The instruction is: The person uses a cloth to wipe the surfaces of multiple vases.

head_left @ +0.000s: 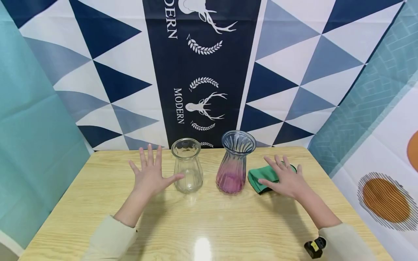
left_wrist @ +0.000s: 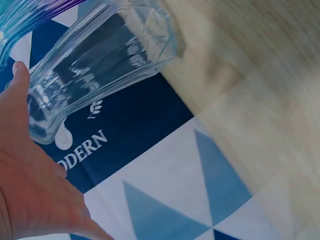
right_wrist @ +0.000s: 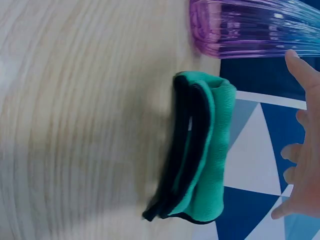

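My left hand hovers with its fingers spread, its thumb overlapping the clear glass vase in the head view. That vase stands upright with a flared rim, and the left wrist view shows the vase beyond the thumb. A taller ribbed glass vase, blue at the top and pink at the base, stands right of it. On the other side, my right hand is spread over a folded green cloth. The right wrist view shows the cloth with dark edging, apart from the fingers. Both hands hold nothing.
The light wooden table extends back to a patterned cloth backdrop. A teal curtain closes off the left side, and a patterned sheet hangs at the right. A small black device sits by the right sleeve.
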`<state>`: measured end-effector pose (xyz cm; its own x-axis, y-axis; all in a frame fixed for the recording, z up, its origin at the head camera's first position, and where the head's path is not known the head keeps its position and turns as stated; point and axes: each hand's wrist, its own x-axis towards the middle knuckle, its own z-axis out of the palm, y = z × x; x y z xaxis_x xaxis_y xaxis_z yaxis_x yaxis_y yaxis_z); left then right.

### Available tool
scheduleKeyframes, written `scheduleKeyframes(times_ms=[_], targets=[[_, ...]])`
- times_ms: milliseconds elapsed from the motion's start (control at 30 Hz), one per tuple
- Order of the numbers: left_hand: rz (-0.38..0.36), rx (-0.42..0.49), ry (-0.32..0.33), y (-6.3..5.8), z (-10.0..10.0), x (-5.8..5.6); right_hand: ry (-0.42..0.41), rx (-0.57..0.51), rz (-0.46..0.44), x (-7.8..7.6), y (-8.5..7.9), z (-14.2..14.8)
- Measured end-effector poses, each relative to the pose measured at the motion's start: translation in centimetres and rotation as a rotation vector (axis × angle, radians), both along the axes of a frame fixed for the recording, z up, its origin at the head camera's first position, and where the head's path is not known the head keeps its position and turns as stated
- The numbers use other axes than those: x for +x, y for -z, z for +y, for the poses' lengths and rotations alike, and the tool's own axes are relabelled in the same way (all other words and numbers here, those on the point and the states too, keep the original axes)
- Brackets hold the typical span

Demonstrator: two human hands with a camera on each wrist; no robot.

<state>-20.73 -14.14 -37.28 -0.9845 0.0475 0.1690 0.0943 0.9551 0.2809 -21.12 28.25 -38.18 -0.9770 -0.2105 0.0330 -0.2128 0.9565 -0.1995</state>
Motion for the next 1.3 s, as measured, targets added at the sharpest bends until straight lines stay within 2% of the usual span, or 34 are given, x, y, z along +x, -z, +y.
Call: scheduleKeyframes(times_ms=[233,367,667,900,1100,1300], targets=[[-0.01,0.194,0.074,1.3,0.4,-0.6,-0.054,0.009,-0.027,-0.3,1.4,0.4],[0.016,0.3,0.112,1.9,0.6,-0.9,-0.078,0.01,-0.033,-0.6,2.1,0.7],[0.011,0.531,0.141,3.0,1.0,-1.7,-0.092,0.02,-0.04,-1.3,3.4,0.9],[0.017,0.612,0.184,3.6,1.7,-2.5,-0.101,0.049,-0.031,-1.5,4.3,1.0],[0.003,0.668,0.199,4.0,2.3,-2.7,-0.106,0.058,-0.014,-1.7,5.3,1.0],[0.029,0.676,0.209,4.2,2.9,-2.9,-0.101,0.062,0.001,-2.1,6.0,0.9]])
